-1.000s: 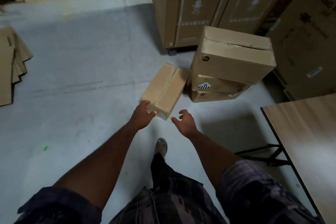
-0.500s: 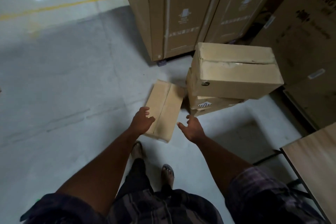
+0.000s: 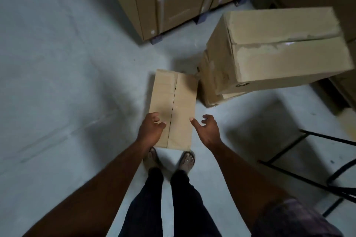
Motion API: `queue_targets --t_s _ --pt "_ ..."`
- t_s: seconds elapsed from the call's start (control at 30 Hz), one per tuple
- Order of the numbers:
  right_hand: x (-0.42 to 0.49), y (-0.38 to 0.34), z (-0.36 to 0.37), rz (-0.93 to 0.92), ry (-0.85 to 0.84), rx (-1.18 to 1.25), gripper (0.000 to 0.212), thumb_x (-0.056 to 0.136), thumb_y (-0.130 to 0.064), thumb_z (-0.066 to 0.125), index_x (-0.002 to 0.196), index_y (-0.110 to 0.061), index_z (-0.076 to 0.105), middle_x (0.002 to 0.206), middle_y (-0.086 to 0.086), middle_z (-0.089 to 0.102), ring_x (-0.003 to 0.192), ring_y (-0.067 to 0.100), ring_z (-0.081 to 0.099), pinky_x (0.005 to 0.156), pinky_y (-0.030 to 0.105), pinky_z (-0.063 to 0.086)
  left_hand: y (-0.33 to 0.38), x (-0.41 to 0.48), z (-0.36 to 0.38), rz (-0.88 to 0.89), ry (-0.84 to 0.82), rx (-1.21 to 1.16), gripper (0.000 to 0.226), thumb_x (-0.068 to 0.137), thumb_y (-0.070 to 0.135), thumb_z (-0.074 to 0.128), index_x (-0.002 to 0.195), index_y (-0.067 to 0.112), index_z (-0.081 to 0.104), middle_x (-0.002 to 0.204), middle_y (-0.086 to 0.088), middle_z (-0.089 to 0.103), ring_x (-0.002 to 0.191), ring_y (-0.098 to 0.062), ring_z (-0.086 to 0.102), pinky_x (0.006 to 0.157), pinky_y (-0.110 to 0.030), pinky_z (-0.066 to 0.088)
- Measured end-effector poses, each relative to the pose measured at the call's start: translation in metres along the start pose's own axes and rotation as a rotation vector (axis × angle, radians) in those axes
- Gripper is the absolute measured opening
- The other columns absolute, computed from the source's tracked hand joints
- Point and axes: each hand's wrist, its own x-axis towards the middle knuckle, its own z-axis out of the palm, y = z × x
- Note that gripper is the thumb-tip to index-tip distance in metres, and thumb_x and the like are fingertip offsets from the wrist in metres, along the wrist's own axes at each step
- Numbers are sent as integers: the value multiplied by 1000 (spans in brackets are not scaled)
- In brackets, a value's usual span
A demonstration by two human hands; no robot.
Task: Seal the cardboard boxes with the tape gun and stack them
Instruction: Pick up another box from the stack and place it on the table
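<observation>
Person stands over the small box (image 3: 173,107), which lies flat on the concrete floor (image 3: 67,63) right in front of the sandalled feet (image 3: 187,161), long side running away from them. Dark seam runs lengthwise down the top, approx. centre; flaps look closed.

Left hand (image 3: 151,129) is over the box's near-left corner: fingers loosely bent and a bit spread, thumb pointing in toward the seam. Looks to be on the top face, but can't tell if it's pressing or just above it. No clamp round an edge.

Right hand (image 3: 207,131) sits just beside the box's right edge, near end: fingers wide and relaxed, thumb aimed at the cardboard, holding nothing. Contact w/ the edge can't be made out.

The box's far-right corner is right up against the lower box (image 3: 210,82) of a stack. The top box (image 3: 285,48) there is bigger, skewed, and overhangs the one under it; its top seam looks scuffed and torn.

Behind: tall cartons (image 3: 163,0) in a row. Far right: black metal frame (image 3: 308,150) on the floor, well apart from the small box.
</observation>
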Motion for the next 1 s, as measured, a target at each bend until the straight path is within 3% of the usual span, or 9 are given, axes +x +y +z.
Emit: queue_targets --t_s 0.13,0.2,0.3,0.47,0.63,0.7,0.8,0.9,1.0 --pt "83 30 48 17 11 -54 75 86 -57 74 139 -11 49 134 11 54 116 27 60 96 36 51 -45 98 8 -2 3 123 46 90 15 72 132 12 55 120 -2 60 108 -19 60 93 -31 47" --pt "127 55 74 20 14 -89 76 85 -56 75 140 -12 48 133 10 53 115 26 59 99 39 52 -77 152 14 0 3 189 49 87 16 76 131 10 55 124 -6 62 106 -25 63 93 -37 51" --pt "178 89 101 21 27 -155 80 83 -54 78 142 -9 47 131 9 51 110 21 57 92 31 46 -109 214 26 -20 6 243 59 83 30 78 133 12 52 127 -8 61 110 -30 63 97 -46 52" --pt "246 133 138 95 13 -152 88 82 -49 81 146 -6 39 143 12 45 127 27 52 92 26 39 -147 290 58 22 57 426 64 92 26 72 146 10 42 144 -11 49 130 -28 49 101 -30 38" --pt "298 156 175 136 73 -34 96 69 -55 89 139 -7 42 134 8 52 120 26 56 96 37 51 -183 336 86 42 116 500 42 81 29 66 120 15 56 119 -6 59 111 -30 59 94 -45 53" --pt "310 163 187 146 80 16 96 66 -57 90 135 -12 40 132 6 53 120 24 55 99 39 52 -191 347 93 6 154 400 59 79 29 72 130 13 45 123 -8 57 111 -31 59 91 -52 55" --pt "321 170 193 163 111 58 97 68 -55 90 137 -15 35 138 4 55 125 24 55 99 33 49 -196 355 100 23 151 336 90 84 36 79 151 9 25 145 -13 47 129 -32 51 104 -49 48" --pt "323 175 191 153 99 53 99 70 -56 88 143 -18 33 140 0 55 123 22 55 90 26 43 -207 360 95 45 138 297 98 82 51 78 154 17 22 146 -8 52 125 -31 56 101 -45 50" --pt "322 176 190 142 105 81 105 70 -55 89 150 -24 29 144 0 53 128 23 52 94 26 42 -214 362 91 43 133 269 100 79 60 77 155 26 21 145 -4 54 123 -29 58 99 -44 52"
